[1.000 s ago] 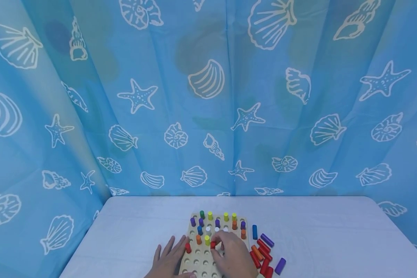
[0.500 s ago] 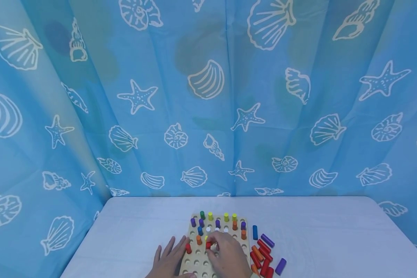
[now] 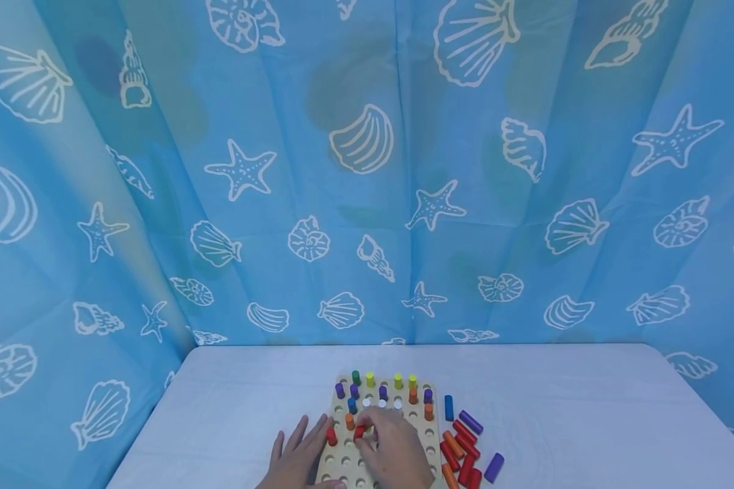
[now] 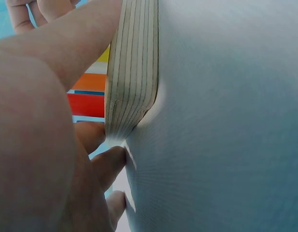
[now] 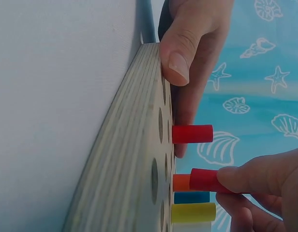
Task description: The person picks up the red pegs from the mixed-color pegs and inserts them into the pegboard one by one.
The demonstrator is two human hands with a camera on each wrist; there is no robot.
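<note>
My right hand (image 3: 394, 448) pinches a red peg (image 5: 203, 180) between thumb and fingers, above the wooden pegboard (image 3: 336, 470). In the right wrist view that peg is lengthwise out from the board, its end overlapping an orange peg (image 5: 181, 182); whether it sits in a hole I cannot tell. My left hand (image 3: 298, 454) lies along the board's left edge with fingers spread. Its thumb rests on the board's near part. Beside its fingertips another red peg (image 3: 331, 437) stands upright in a hole. A yellow peg (image 5: 193, 212) is hidden behind my right hand in the head view.
Purple, green, yellow, blue, white and orange pegs stand in the board's far rows, among them a green peg (image 3: 356, 377). Right of the board several loose pegs lie on the white tablecloth (image 3: 563, 414), including a purple peg (image 3: 494, 467). A shell-patterned blue curtain (image 3: 367, 204) hangs behind.
My right hand has shifted left over the board with the red peg, covering the yellow peg and uncovering a loose orange peg at the right. My left hand has stayed in place.
</note>
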